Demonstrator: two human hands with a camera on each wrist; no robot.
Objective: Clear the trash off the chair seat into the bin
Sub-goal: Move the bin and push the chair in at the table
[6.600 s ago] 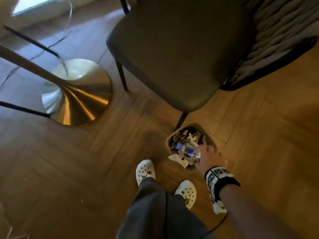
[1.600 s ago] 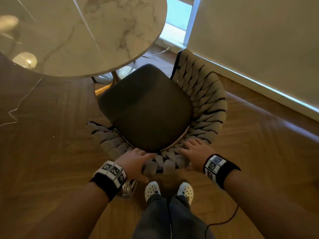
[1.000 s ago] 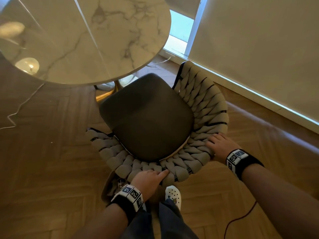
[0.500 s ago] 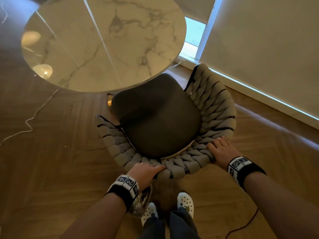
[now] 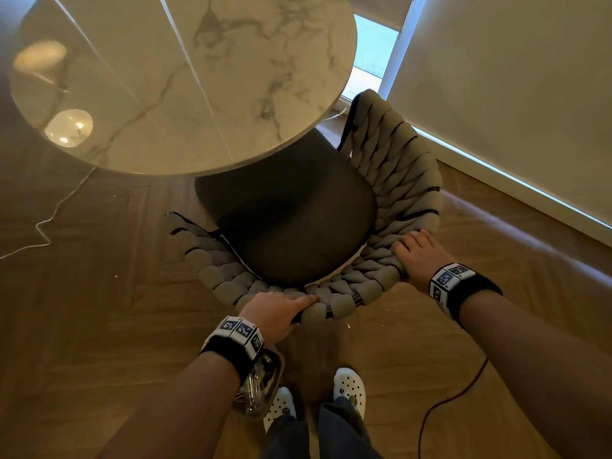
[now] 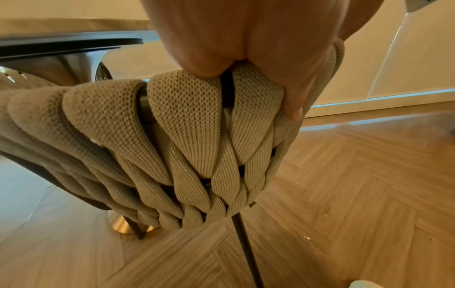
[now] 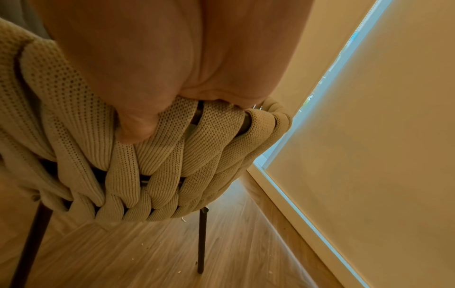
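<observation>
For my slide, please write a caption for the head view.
Both hands, left hand and right hand, grip the woven chair back, seat partly under marble table.

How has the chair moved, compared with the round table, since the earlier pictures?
Yes. The chair has slid forward, away from the person: its seat front now lies under the marble table.

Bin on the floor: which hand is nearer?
Left. The left hand grips the chair's woven backrest directly above the bin; the right hand grips the same backrest farther along, well off to the side.
</observation>
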